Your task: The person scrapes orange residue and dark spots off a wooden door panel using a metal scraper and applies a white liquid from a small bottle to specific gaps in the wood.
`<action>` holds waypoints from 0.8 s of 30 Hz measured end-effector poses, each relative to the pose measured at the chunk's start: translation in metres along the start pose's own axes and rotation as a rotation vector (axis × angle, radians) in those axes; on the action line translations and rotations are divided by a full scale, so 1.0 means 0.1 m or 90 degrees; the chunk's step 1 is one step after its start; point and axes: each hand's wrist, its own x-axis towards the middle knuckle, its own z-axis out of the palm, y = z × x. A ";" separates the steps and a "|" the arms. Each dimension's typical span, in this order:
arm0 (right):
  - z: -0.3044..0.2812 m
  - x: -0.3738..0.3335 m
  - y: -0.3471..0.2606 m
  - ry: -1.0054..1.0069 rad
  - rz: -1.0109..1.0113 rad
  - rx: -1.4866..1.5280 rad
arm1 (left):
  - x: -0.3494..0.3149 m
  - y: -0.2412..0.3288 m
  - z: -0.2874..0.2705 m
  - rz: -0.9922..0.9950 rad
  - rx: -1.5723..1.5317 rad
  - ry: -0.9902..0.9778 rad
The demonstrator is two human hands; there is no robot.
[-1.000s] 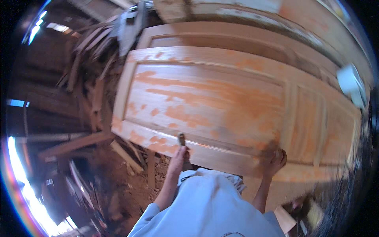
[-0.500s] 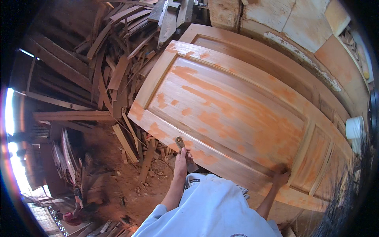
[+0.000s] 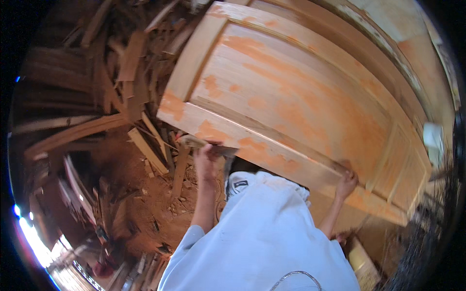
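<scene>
My left hand [image 3: 206, 162] is closed round a putty knife [image 3: 193, 141] with a pale wooden handle. The knife's metal blade [image 3: 226, 151] points right, close to the near edge of a panelled wooden door [image 3: 296, 109]. Orange filler patches [image 3: 252, 145] mark the door's frame and its large recessed panel. My right hand [image 3: 346, 185] rests on the door's near side rail, at the border of the recessed panel, with its fingers curled. Whatever lies under those fingers is hidden.
A second wooden door [image 3: 340, 51] lies behind the first. Heaped scrap boards [image 3: 131, 63] fill the far left, and offcuts [image 3: 148, 150] lie on the reddish-brown floor. A white container [image 3: 433, 140] stands at the right, near dark bristles [image 3: 420, 252].
The head view has shifted, so the doors appear higher. My left hand has turned the putty knife from pointing away to lying crosswise. My right hand remains by the panel's near border.
</scene>
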 end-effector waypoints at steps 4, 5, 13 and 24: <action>-0.07 -0.49 -0.02 0.072 0.043 -0.002 | 0.45 0.12 -0.64 -0.047 -0.265 -0.042; -0.08 -0.59 -0.01 0.088 0.040 -0.054 | 0.54 0.22 -0.81 -0.022 -0.127 -0.070; -0.09 -1.24 -0.06 0.080 0.220 -0.024 | 0.80 0.42 -0.66 0.067 0.021 0.174; 0.13 -1.25 0.09 0.037 0.237 -0.064 | 0.79 0.43 -0.91 0.105 -0.013 0.200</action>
